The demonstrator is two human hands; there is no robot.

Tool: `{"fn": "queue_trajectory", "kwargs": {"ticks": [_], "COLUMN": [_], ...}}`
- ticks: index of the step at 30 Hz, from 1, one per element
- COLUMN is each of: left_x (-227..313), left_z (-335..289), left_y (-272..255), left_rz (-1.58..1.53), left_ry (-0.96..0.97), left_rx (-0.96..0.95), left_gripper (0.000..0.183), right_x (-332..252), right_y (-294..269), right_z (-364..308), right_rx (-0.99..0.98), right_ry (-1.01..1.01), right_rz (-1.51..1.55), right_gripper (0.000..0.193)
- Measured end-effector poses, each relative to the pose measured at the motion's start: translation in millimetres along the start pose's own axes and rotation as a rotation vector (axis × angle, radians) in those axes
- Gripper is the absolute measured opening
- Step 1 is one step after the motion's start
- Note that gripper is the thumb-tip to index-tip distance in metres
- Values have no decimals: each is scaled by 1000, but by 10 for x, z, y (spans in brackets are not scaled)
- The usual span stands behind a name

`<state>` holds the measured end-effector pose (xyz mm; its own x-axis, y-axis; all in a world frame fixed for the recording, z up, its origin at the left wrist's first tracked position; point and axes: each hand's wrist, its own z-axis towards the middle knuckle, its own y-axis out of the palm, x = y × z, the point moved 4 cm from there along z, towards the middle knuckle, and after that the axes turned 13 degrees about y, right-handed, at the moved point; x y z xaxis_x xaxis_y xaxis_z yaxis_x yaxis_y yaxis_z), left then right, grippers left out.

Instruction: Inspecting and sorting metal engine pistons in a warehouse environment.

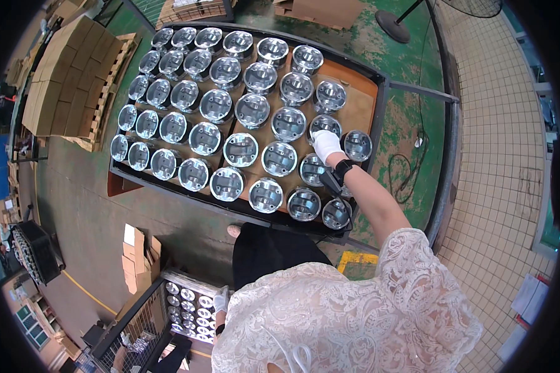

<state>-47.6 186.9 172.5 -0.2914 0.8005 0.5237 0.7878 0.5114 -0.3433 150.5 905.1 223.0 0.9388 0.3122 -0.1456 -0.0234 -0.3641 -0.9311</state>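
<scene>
Rows of shiny metal pistons (pixel 252 110) stand crown-up on a brown-sheeted, dark-framed table (pixel 354 81). At its right side, my right hand (pixel 327 147), in a white glove, has its fingers closed on the near rim of one piston (pixel 325 126). A dark band (pixel 343 166) circles that wrist, and a black piece with a cable (pixel 331 184) is beside it. My left hand (pixel 221 299), also gloved in white, is low at my left, at the edge of a box of smaller-looking pistons (pixel 188 311). Its fingers are too small and partly hidden to make out.
Stacked cartons (pixel 68 74) sit on a pallet at the far left. Folded cardboard (pixel 140 258) is near the box. A wire cage (pixel 127 329) and another person's gloved hand (pixel 127 339) are at the lower left. A fan base (pixel 392 27) and floor cable (pixel 410 171) lie beyond the table.
</scene>
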Motion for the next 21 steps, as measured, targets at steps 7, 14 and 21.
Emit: {"fn": "queue_trajectory", "kwargs": {"ticks": [7, 14, 21], "left_x": [1146, 1182, 1005], "left_z": [-80, 80, -292], "left_y": [155, 120, -21], "left_rz": [-102, -229, -158], "left_ry": [-97, 17, -16], "left_rx": [35, 38, 141], "left_gripper": [33, 32, 30], "right_x": [223, 350, 421], "right_y": [19, -799, -384], "right_z": [-205, 307, 1038], "right_rx": [88, 346, 264], "right_ry": [30, 229, 57], "right_rz": [-21, 96, 5], "right_gripper": [13, 22, 23]}}
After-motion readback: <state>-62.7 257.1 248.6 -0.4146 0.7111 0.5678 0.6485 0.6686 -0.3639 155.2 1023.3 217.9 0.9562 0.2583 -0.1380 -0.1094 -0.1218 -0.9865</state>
